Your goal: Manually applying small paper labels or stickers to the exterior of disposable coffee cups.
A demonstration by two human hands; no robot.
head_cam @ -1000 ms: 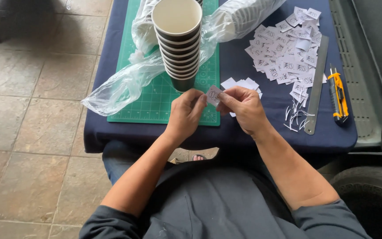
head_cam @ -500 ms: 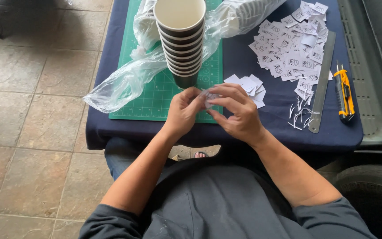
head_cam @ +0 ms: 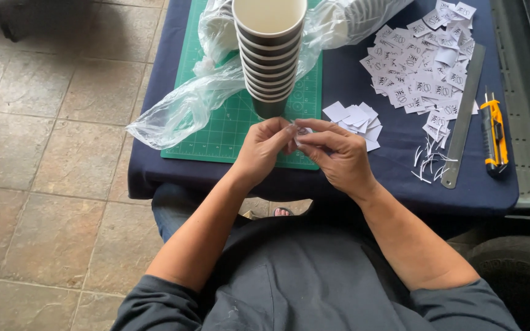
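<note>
White and small, a square paper sticker (head_cam: 302, 131) sits pinched between our two hands just above the near edge of the desk (head_cam: 363, 184), in front of the base of the paper cup stack (head_cam: 269, 55). Our left hand (head_cam: 264, 149) has its fingers curled closed, thumb and fingertips gripping the sticker's left side. Our right hand (head_cam: 337, 153) is likewise closed on it, thumb and forefinger meeting at its right side, the other fingers bent loosely below.

We see the cup stack standing upright on a green cutting mat (head_cam: 231, 122) that covers the left part of the dark blue desk. A crumpled clear plastic bag (head_cam: 182, 110) lies across the mat, trailing toward the desk's left edge. Just beside our right hand lies a small pile of blank white squares (head_cam: 356, 117). Toward the far right corner spreads a larger heap of printed stickers (head_cam: 421, 61). A metal ruler (head_cam: 463, 116) runs along the right side, thin paper trimmings (head_cam: 427, 162) near its lower end, and a yellow utility knife (head_cam: 494, 132) lies beside the right edge.
</note>
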